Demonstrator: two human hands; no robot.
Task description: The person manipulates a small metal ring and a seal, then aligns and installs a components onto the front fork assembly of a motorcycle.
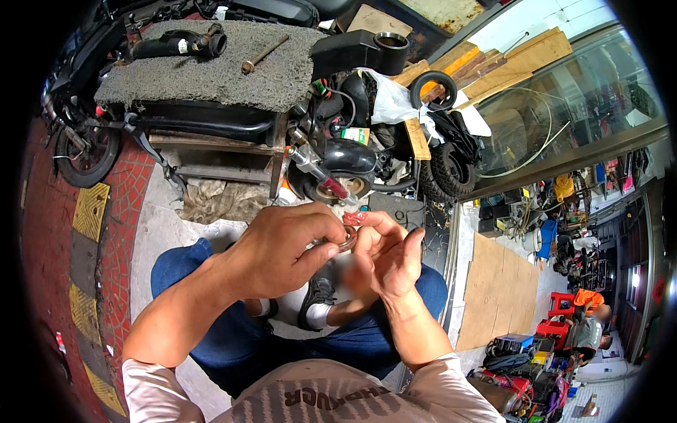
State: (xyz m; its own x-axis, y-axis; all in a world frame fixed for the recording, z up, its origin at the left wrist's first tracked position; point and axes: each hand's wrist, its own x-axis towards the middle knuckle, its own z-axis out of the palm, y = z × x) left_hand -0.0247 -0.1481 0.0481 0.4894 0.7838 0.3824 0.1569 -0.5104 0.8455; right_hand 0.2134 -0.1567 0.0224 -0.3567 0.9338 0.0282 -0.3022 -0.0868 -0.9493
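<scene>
My left hand (285, 250) pinches a small metal ring (347, 241) between thumb and forefinger, above my bent legs. My right hand (388, 257) is beside it, palm turned partly up and fingers curled at the ring's right side, with a small glossy red item (355, 218) at its fingertips. What that item is I cannot make out. Just beyond my hands, a silver shock-absorber tube (310, 163) with a red section leans among black parts.
A carpet-topped bench (275, 77) holds metal parts. A motorcycle wheel (84, 158) is at left; tyres (448, 176), planks (508, 56) and a glass case (564, 106) are at right. Cardboard (493, 289) lies beside me, with two people (589, 331) near red stools (560, 304) beyond.
</scene>
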